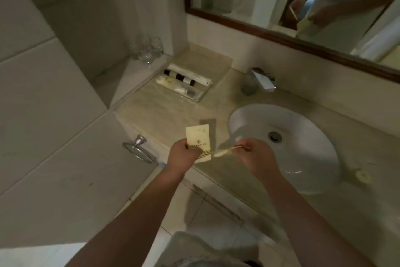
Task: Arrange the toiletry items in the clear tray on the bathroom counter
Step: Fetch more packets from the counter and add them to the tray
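Holding a cream paper sachet (198, 143) upright in the left hand (184, 153), fingers clamped on its lower edge, above the front of the counter (151, 113) and well short of the clear tray (184, 84). Pinching a thin pale stick-like item (225, 151) in the right hand (252, 154), fingertips closed on one end, the other end pointing toward the sachet; too blurred for telling exactly what it is. Sitting at the back left of the counter, the tray already carrying a long white packet, small dark-capped bottles and a pale tube, packed toward its far side. Leaving the near part of the tray looking free, probably the best spot for both held pieces. Judging the step in hand as carrying these two over: laying the sachet flat beside the bottles, then setting the stick item parallel to the long packet, keeping clear of knocking the bottles. Lying close on the right, the white basin (303, 143), a risk for anything dropped; glasses (149, 50) standing beyond the tray in the corner
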Action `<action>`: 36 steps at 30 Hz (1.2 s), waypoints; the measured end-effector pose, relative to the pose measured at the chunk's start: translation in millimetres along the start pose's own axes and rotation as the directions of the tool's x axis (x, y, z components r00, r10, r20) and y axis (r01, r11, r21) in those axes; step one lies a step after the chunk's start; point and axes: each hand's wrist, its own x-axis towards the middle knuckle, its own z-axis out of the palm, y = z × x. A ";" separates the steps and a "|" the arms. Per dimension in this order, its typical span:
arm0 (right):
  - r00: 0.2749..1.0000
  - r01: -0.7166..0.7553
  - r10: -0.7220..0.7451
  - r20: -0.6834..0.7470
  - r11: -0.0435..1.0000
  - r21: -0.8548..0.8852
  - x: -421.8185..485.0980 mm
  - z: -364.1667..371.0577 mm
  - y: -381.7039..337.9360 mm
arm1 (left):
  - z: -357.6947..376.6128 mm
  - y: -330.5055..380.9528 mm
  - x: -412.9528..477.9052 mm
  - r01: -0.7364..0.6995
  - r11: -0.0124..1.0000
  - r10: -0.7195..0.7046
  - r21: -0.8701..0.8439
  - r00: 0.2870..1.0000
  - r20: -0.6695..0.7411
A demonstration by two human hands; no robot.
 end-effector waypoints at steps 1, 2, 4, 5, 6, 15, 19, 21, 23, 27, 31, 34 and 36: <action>1.000 0.003 -0.003 -0.014 1.000 -0.003 2.9 6.6 -9.6 | -8.9 -0.3 5.0 0.003 1.000 -0.003 -0.015 1.000 -0.019; 1.000 0.001 0.000 -0.028 1.000 0.020 7.8 15.7 -17.6 | -18.8 -1.7 11.6 0.014 0.999 -0.015 -0.032 0.999 -0.031; 0.999 -0.022 0.024 -0.037 0.998 0.053 17.8 26.7 -32.9 | -31.8 -0.1 24.0 0.032 0.997 -0.035 -0.075 0.999 -0.034; 0.998 -0.033 0.036 -0.050 0.998 0.054 24.6 30.8 -40.2 | -36.3 1.3 31.3 0.042 0.994 -0.046 -0.097 0.998 -0.035; 0.997 -0.047 0.051 -0.059 0.997 0.055 34.8 34.9 -43.6 | -39.6 2.3 39.5 0.060 0.991 -0.065 -0.122 0.997 -0.036; 0.993 -0.108 0.089 0.074 0.937 0.332 119.9 49.5 -66.7 | -58.7 26.7 110.8 0.153 0.963 -0.169 -0.222 0.984 -0.057; 0.955 -0.294 0.210 0.211 0.779 0.553 166.8 63.2 -71.0 | -71.1 40.2 151.0 0.153 0.959 -0.182 -0.240 0.978 -0.105; 0.931 -0.365 0.261 0.257 0.724 0.586 182.9 66.7 -72.3 | -76.0 43.5 166.7 0.186 0.947 -0.225 -0.261 0.966 -0.127; 0.901 -0.432 0.312 0.301 0.697 0.572 196.0 70.6 -71.1 | -81.9 46.1 183.2 0.191 0.949 -0.228 -0.249 0.965 -0.128; 0.871 -0.488 0.350 0.344 0.701 0.521 222.9 80.1 -76.7 | -93.3 52.3 220.8 0.187 0.952 -0.213 -0.242 0.973 -0.088; 0.867 -0.494 0.416 0.275 0.637 0.592 246.6 90.8 -96.4 | -101.6 58.6 258.9 0.234 0.946 -0.233 -0.224 0.972 0.028; 0.854 -0.504 0.449 0.264 0.583 0.637 262.4 100.9 -110.5 | -112.1 62.0 289.8 0.264 0.942 -0.259 -0.205 0.965 0.054; 0.835 -0.512 0.491 0.248 0.529 0.676 274.0 106.3 -120.1 | -118.7 64.5 306.2 0.278 0.939 -0.265 -0.202 0.960 0.086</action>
